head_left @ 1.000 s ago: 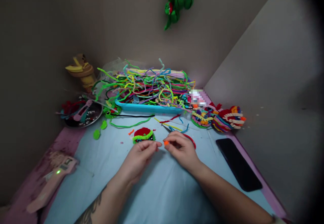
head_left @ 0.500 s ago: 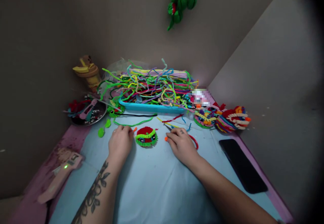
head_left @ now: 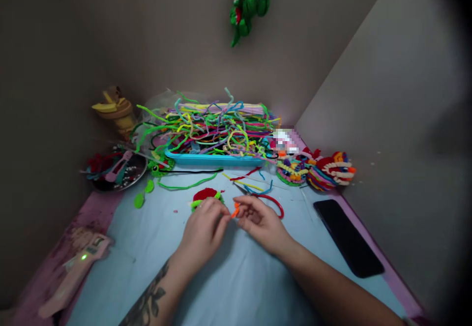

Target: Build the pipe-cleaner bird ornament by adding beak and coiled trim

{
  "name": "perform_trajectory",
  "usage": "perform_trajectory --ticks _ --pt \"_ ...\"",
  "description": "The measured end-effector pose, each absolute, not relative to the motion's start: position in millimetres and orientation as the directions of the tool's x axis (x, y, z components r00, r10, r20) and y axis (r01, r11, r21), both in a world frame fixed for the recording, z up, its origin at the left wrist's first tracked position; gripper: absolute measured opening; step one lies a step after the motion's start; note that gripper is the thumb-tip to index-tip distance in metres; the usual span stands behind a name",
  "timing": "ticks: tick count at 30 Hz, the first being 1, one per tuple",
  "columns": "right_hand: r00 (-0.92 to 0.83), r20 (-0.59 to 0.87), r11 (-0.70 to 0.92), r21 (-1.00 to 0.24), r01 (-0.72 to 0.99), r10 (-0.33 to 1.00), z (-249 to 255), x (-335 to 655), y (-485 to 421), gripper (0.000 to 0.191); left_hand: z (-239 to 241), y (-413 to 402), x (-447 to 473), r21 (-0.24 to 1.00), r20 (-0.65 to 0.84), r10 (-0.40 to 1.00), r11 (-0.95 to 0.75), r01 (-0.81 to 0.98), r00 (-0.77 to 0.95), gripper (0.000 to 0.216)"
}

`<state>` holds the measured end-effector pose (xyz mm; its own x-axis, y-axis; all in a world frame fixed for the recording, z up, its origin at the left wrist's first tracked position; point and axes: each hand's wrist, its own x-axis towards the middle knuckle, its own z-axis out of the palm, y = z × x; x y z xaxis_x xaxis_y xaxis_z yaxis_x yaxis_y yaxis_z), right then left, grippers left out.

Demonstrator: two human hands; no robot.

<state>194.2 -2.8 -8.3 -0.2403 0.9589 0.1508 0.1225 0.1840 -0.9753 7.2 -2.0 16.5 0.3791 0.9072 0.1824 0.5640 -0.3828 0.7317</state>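
My left hand is closed, thumb and fingertips pinching the lower end of a short piece of orange pipe cleaner. On its other side my right hand curls its fingers around the upper part of the same piece. Behind my left hand lies a round red and green pipe-cleaner piece, its front half covered by my fingers. Red-handled scissors rest just beyond my right hand, partly hidden by it.
A blue tray heaped with colourful pipe cleaners stands at the back. On the right are pipe-cleaner figures and a black phone. At left sit a metal dish, green leaf shapes and a pink glue gun.
My hands have come together in front of the red and green piece, the left moving right across it. The orange bits, formerly apart at each hand, now meet between my fingers. The view shifted slightly.
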Motion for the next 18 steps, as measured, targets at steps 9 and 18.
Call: perform_trajectory --ticks 9,18 --pt "-0.118 0.019 0.01 -0.997 -0.078 0.993 -6 198 2 0.022 15 -7 23 0.839 -0.343 0.9 0.422 -0.344 0.269 0.02" --pt "-0.074 0.14 0.137 -0.99 -0.04 0.987 -3 196 -1 0.025 20 -11 25 0.585 -0.485 0.798 0.601 -0.545 0.359 0.029"
